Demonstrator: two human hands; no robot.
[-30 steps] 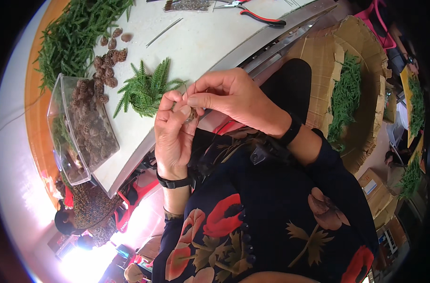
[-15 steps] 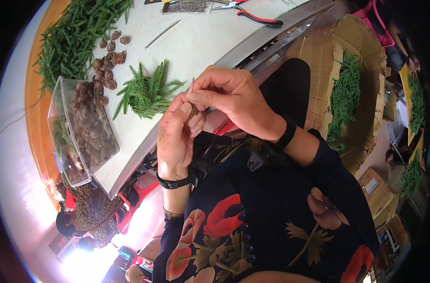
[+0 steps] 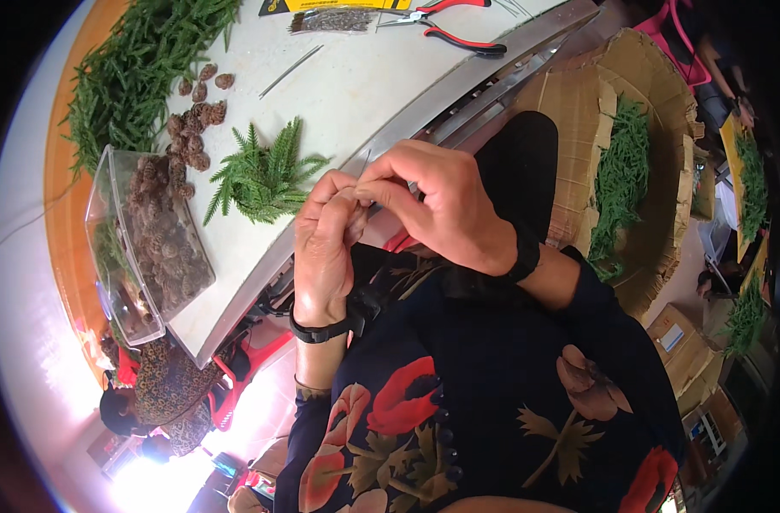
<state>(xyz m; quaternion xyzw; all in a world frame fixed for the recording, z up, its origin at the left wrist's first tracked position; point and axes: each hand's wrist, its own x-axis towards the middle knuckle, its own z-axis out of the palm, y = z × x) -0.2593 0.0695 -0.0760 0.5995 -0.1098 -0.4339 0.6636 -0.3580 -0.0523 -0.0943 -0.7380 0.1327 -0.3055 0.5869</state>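
My two hands meet just over the table's near edge, fingertips pinched together. My left hand (image 3: 324, 239) is closed around a small brown thing that looks like a pinecone, mostly hidden by the fingers. Thumb and forefinger of my right hand (image 3: 445, 201) press against it, pinching a thin wire (image 3: 367, 157) whose end pokes up above the fingers. Left of the hands, a green artificial pine sprig (image 3: 261, 178) lies on the white table (image 3: 347, 90), its needled tips fanned out. Beyond it are loose brown pinecones (image 3: 197, 128).
A clear plastic box (image 3: 136, 256) of pinecones stands at the table's left end, below heaped pine garland (image 3: 133, 73). Red-black pliers (image 3: 462, 40), a packet of wires (image 3: 332, 20) and loose wires (image 3: 291, 71) lie farther back. At right, a cardboard box (image 3: 663, 94) holds greenery; another person (image 3: 163, 389) sits lower left.
Both hands have shifted slightly down, and the right hand has turned over the left fingertips. The wire end leans more to the right, and the brown piece is more covered.
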